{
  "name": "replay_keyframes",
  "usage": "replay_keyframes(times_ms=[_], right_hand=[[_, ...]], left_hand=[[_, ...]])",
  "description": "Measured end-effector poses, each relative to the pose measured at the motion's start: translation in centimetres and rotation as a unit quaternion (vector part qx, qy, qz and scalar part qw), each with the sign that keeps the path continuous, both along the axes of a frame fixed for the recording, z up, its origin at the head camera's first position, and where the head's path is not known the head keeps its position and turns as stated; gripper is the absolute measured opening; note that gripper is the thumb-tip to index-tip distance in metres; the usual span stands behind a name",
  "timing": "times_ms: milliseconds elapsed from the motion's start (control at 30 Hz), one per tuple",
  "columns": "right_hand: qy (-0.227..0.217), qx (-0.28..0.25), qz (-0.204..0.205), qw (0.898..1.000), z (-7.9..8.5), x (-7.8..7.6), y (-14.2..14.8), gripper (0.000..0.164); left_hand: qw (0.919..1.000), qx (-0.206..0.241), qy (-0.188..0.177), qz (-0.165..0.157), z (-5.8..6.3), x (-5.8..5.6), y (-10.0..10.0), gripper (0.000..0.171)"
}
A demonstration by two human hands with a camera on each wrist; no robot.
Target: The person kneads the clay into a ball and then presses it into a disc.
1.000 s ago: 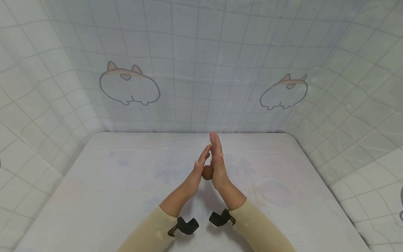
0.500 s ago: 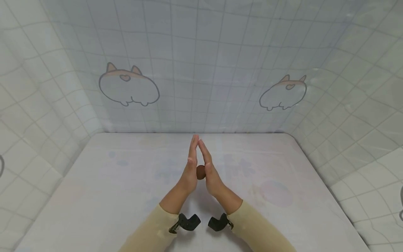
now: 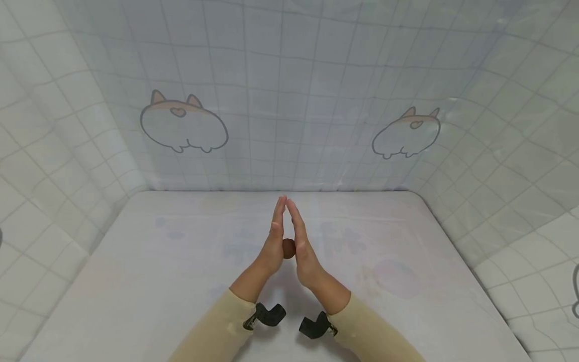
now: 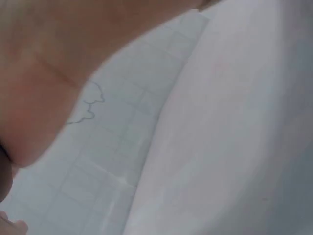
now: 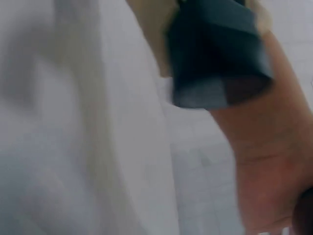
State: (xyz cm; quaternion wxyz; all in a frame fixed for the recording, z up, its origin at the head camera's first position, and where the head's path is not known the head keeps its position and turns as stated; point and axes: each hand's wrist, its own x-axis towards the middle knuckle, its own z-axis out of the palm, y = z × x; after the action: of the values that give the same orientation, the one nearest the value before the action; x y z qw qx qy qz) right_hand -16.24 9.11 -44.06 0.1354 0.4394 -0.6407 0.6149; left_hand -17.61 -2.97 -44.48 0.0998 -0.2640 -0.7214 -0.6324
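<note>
Likely at a rolling step, you hold the brown ball (image 3: pixel 288 249) between left hand (image 3: pixel 272 245) and right hand (image 3: pixel 306 252), fingers straight, and next need even palm pressure.

- No text, label, brand or number can be read in any of the three views.
- A small heart sign (image 3: pixel 178 112) is drawn on the larger cartoon animal (image 3: pixel 184 131), on the left of the gridded backdrop (image 3: pixel 298 70).
- A second heart sign (image 3: pixel 416 124) is drawn on the smaller cartoon animal (image 3: pixel 404 137), on the right.
- Light flecks show where the black left wrist piece (image 3: pixel 270 315) and black right wrist piece (image 3: pixel 314 327) meet the sleeves; they may be lettering, but are too small to tell.
</note>
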Motion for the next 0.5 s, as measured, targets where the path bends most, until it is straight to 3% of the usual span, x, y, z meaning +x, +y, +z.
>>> replay_keyframes(times_ms=[233, 500], right_hand=[[0.011, 0.006, -0.058, 0.998, 0.5, -0.5, 0.7, 0.087], [-0.047, -0.006, -0.105, 0.993, 0.3, -2.0, 1.3, 0.088]], left_hand=[[0.9988, -0.034, -0.024, -0.027, -0.5, 0.9, 0.4, 0.083], [0.9961, -0.053, -0.031, -0.063, -0.9, 2.2, 0.7, 0.085]])
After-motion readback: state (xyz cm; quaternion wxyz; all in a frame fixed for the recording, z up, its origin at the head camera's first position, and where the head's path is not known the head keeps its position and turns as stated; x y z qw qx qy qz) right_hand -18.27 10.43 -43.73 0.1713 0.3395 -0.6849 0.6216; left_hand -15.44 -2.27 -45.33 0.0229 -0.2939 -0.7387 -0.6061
